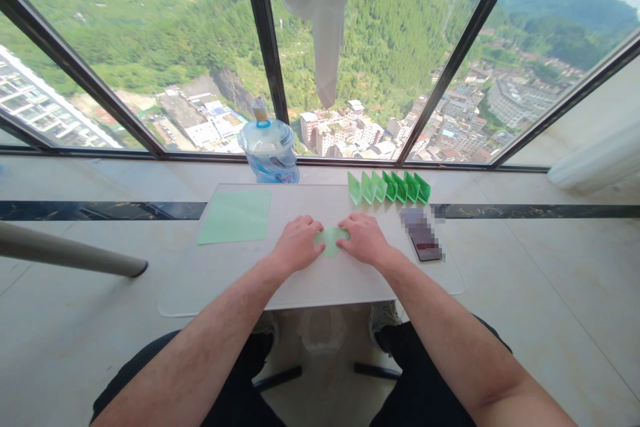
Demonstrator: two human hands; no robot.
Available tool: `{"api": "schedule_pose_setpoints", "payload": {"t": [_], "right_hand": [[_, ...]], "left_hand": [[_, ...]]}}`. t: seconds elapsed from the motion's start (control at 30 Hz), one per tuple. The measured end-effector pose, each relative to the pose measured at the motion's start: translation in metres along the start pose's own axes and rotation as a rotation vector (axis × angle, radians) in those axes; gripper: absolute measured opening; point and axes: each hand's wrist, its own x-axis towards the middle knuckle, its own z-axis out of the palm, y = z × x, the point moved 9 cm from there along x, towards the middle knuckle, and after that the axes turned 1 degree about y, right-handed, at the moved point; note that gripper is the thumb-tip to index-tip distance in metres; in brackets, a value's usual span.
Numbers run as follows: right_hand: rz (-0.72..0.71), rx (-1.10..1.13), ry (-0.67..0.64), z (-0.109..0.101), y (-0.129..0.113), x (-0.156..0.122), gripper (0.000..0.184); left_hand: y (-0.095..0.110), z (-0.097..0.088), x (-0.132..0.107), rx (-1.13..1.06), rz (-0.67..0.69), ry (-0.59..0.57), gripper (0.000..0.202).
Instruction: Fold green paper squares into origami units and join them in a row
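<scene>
A small piece of light green paper (332, 241) lies on the white table, partly covered by fingers on both sides. My left hand (299, 243) is closed at its left edge, thumb and fingertips on the paper. At the right edge, my right hand (367, 238) grips it the same way. Any folds under the fingers are hidden. A larger flat sheet of light green paper (235, 216) rests to the left of my left hand. Beyond my right hand, a row of several folded green paper pieces (390, 187) stands along the far edge, shading from pale to bright green.
The low white table (220, 287) has rounded corners. A phone (425, 240), partly pixelated, lies at its right. Behind the table stands a large clear blue water bottle (270, 150) by the window. A grey pole (70, 250) reaches in from the left.
</scene>
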Motion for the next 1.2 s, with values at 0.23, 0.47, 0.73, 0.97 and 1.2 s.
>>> {"api": "schedule_pose_setpoints", "payload": {"t": [0.23, 0.47, 0.73, 0.97, 1.2], "right_hand": [[-0.047, 0.030, 0.022, -0.0005, -0.0027, 0.0005, 0.032], [-0.093, 0.021, 0.047, -0.0011, -0.0045, -0.0003, 0.033], [-0.132, 0.041, 0.056, -0.0012, -0.0066, -0.0002, 0.029], [-0.173, 0.044, 0.080, -0.0023, -0.0098, 0.0001, 0.023], [-0.190, 0.062, 0.043, 0.0024, -0.0087, 0.0031, 0.031]], "left_hand": [[0.0037, -0.0029, -0.0009, -0.049, 0.029, 0.004, 0.039], [0.0065, -0.0012, -0.0015, -0.012, 0.073, -0.009, 0.037], [0.0092, -0.0025, -0.0036, -0.018, 0.105, 0.039, 0.032], [0.0090, -0.0037, -0.0033, -0.055, 0.096, 0.049, 0.029], [0.0012, -0.0010, 0.0004, -0.124, 0.061, 0.030, 0.042]]}}
